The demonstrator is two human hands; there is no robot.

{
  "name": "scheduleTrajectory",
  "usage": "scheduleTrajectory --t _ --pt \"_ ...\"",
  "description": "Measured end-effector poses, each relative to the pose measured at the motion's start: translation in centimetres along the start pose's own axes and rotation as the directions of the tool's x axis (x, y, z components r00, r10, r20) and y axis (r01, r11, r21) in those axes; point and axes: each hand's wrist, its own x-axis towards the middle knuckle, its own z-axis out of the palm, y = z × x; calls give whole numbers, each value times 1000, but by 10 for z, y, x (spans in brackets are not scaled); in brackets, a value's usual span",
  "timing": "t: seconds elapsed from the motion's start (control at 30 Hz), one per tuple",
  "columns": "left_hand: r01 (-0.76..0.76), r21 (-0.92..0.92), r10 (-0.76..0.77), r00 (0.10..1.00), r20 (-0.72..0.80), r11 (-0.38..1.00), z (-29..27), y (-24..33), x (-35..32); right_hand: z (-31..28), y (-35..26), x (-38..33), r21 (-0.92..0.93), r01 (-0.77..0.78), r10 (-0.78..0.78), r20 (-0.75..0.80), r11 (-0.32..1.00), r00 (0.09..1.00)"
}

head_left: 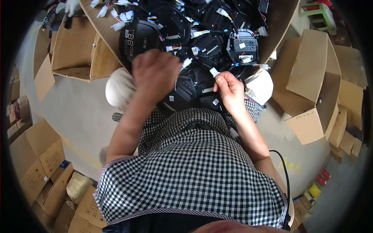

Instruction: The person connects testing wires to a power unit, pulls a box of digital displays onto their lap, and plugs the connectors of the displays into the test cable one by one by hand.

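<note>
My right hand (230, 91) pinches a white plastic plug (214, 72) between thumb and fingertips. Coloured wires (253, 100) show beside that wrist; whether they lead to the plug is hidden. Blurred by motion, my left hand (155, 75) is over the lower edge of a black display unit (140, 37), and its fingers cannot be made out. Many similar black housings lie heaped before me, with white plugs on coloured leads. One housing (244, 46) at the right shows a slotted back with small white labels.
Cardboard walls (280, 29) flank the heap. Open cartons stand at the left (74, 50) and right (311, 73), with more boxes (42, 155) at the lower left. A green stool (320, 17) is at the far right. A gloved hand (71, 7) shows at the upper left.
</note>
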Motion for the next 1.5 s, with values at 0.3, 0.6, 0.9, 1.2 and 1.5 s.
scheduleTrajectory --t 0.3,0.6,0.9,1.2,1.5 --pt "354 -385 -253 923 289 853 33 18 5 -15 25 -33 148 -49 58 -54 988 997" --pt "0 -864 45 999 26 503 2 37 -28 -17 29 -28 303 -82 117 -101 950 988" --pt "350 -805 10 915 403 479 46 51 -75 -14 30 -36 18 -171 165 186 985 969" --pt "204 -728 117 924 365 654 46 50 -73 -14 27 -17 192 -590 418 540 784 731" --pt "233 -820 79 944 319 522 47 53 -81 -15 41 -15 263 -734 403 696 626 594"
